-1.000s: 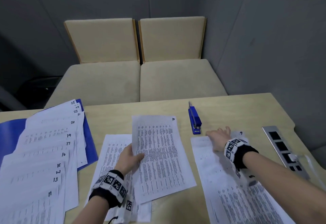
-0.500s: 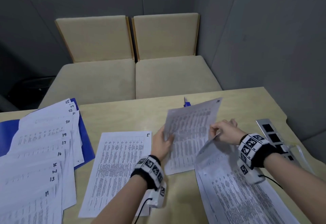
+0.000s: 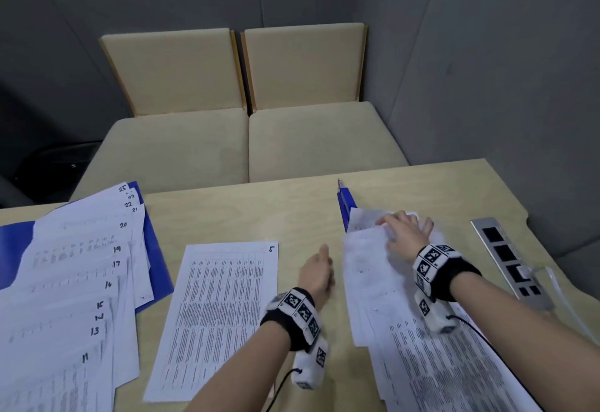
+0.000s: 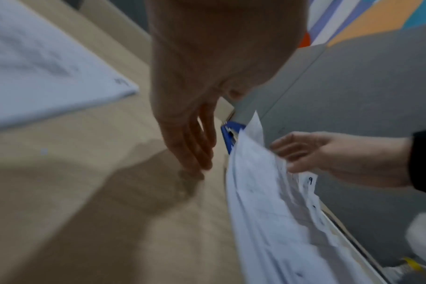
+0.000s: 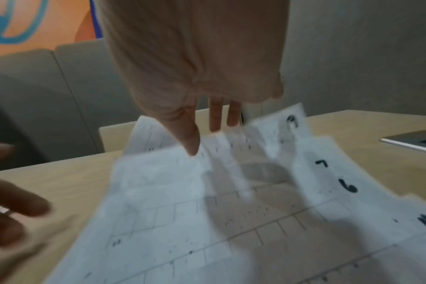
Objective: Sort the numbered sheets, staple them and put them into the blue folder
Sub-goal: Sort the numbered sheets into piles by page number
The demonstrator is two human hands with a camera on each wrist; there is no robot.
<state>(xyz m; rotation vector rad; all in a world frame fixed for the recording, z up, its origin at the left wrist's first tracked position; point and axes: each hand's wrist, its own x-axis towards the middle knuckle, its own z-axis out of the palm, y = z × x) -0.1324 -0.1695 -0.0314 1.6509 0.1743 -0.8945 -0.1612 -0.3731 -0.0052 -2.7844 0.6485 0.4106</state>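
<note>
On the right lies a stack of numbered sheets [image 3: 383, 301], fanned so that 9, 7 and 6 show at the corners [image 5: 348, 186]. My right hand [image 3: 401, 231] presses flat on its far end with straight fingers [image 5: 190, 142]. My left hand [image 3: 319, 260] hovers open just left of that stack [image 4: 260, 201] and holds nothing. Sheet 5 [image 3: 224, 311] lies alone in the middle. A fan of sheets 11 to 25 [image 3: 74, 275] covers most of the blue folder [image 3: 157, 265] at the left. The stack's far corner partly hides the blue stapler [image 3: 344, 203].
A metal socket panel [image 3: 506, 259] with a plug and cable is set into the table at the right edge. Beige bench seats [image 3: 246, 142] stand beyond the far table edge. Grey walls close in on the right.
My left hand carried sheet 10 right to the right stack and let go of it. My right hand lifted the stack's top corner, then pressed down flat on it.
</note>
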